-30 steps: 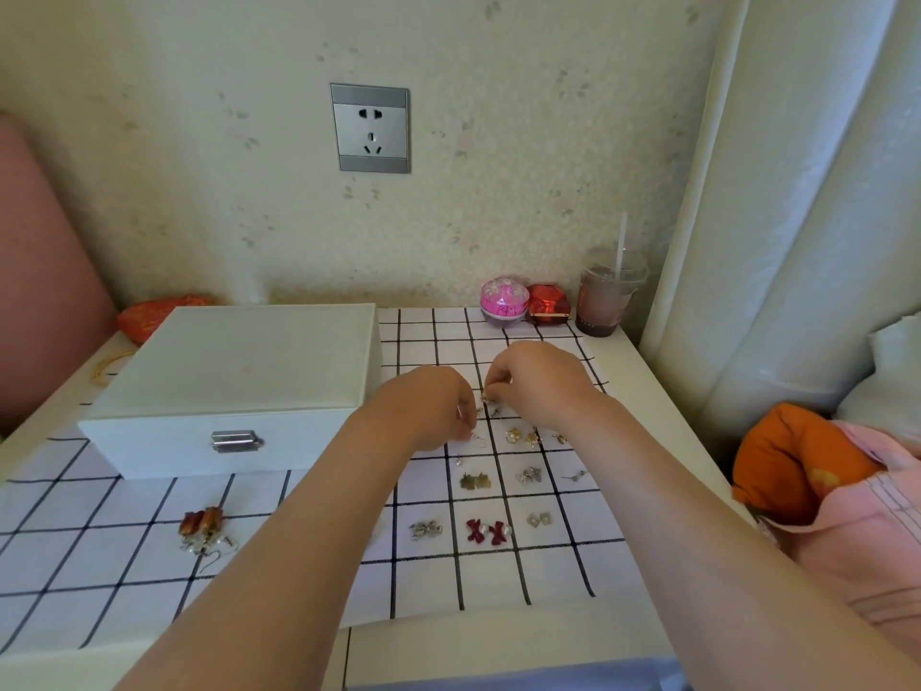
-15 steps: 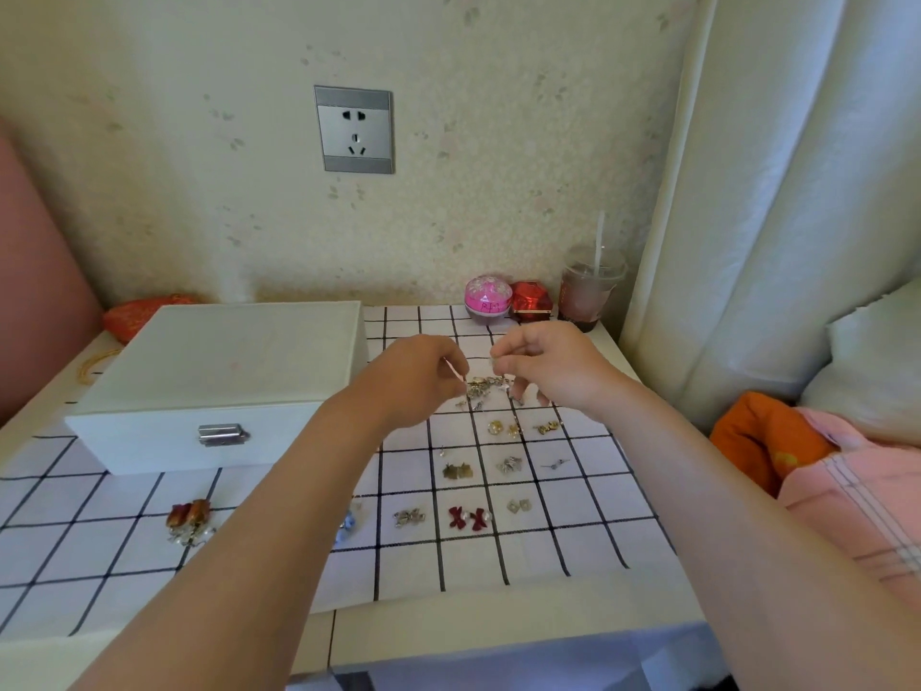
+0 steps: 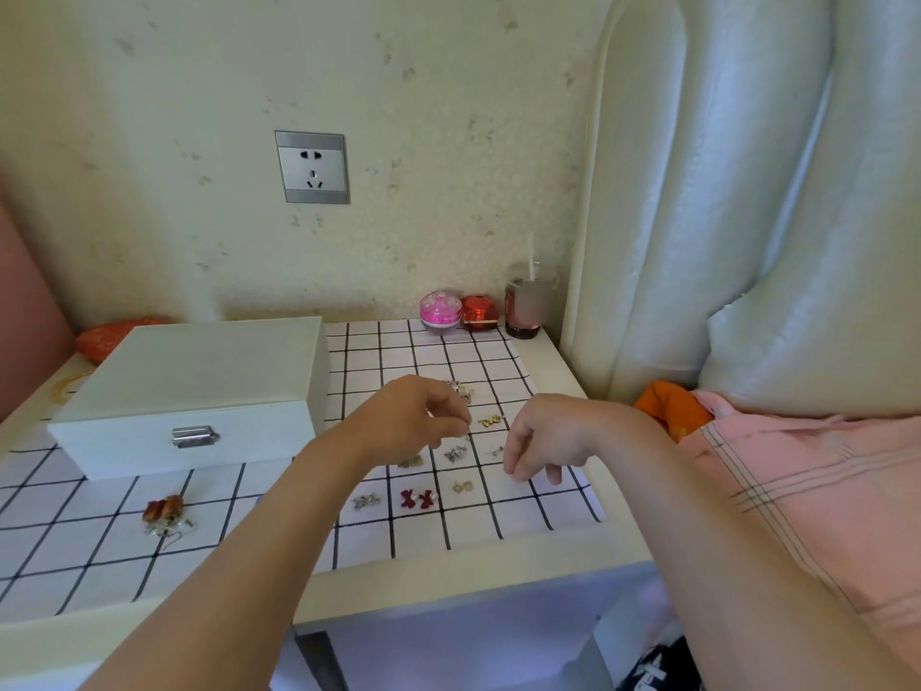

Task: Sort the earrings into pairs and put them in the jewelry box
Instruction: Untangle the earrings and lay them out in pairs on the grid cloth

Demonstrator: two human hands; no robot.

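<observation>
The closed jewelry box (image 3: 199, 391) fills the left rear of the desk (image 3: 448, 578); jars (image 3: 441, 311) and a cup (image 3: 528, 306) line the back. Earring pairs (image 3: 418, 498) crowd the middle squares — bare checked cloth (image 3: 498, 526) runs along the front.

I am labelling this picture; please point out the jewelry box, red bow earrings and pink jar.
jewelry box (image 3: 209, 371), head view, lid centre.
red bow earrings (image 3: 408, 498), head view, left bow.
pink jar (image 3: 440, 305), head view, domed top.

One jewelry box (image 3: 199, 391), two red bow earrings (image 3: 409, 499), two jars (image 3: 440, 311), one cup (image 3: 527, 306)
</observation>
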